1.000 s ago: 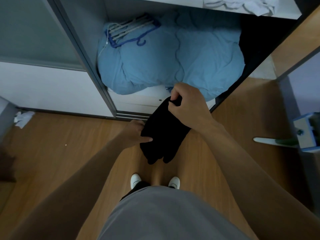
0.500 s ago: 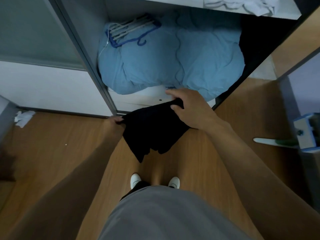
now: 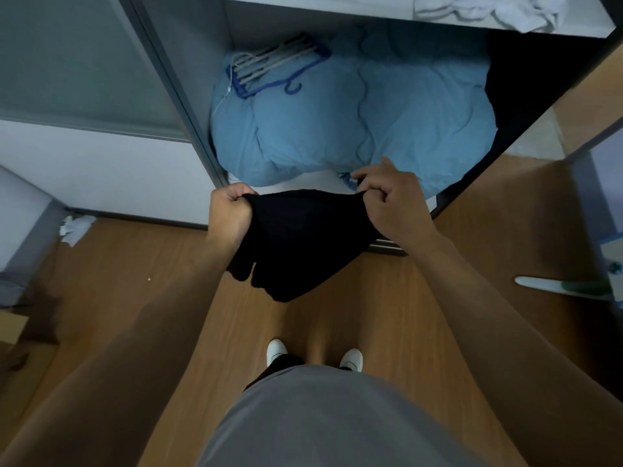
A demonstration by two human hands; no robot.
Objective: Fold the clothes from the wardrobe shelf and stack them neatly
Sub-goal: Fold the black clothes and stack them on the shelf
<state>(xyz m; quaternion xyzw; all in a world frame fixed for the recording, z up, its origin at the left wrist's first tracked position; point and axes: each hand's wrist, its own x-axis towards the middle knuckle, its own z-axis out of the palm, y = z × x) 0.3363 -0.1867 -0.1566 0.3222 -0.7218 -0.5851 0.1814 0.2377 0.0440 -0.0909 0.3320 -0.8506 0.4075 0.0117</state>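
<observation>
**Wooden floor (image 3: 141,264), open wardrobe (image 3: 175,96): black garment (image 3: 303,241) held out for folding**

Wooden boards run beneath us up to the wardrobe, whose lower bay is packed with a blue duvet (image 3: 354,123) carrying a bundle of hangers (image 3: 273,62). We hold the black garment in the air in front of that bay, above the floor and resting on nothing. Our left hand (image 3: 231,210) is a closed fist bunched on one top corner. Our right hand (image 3: 391,200) pinches the opposite corner between thumb and curled fingers. The top edge is stretched between them and the rest hangs in two dark lobes. We think it is a pair of shorts, though the cloth is too dark to be certain.

We judge this to be the spreading step, with no fold made yet. The next move calls for bringing the two corners together so the halves meet evenly, then finding a flat place to lay the piece. We see no stack. White clothes (image 3: 488,8) lie crumpled on the shelf above, so most of the task seems to lie ahead.
</observation>
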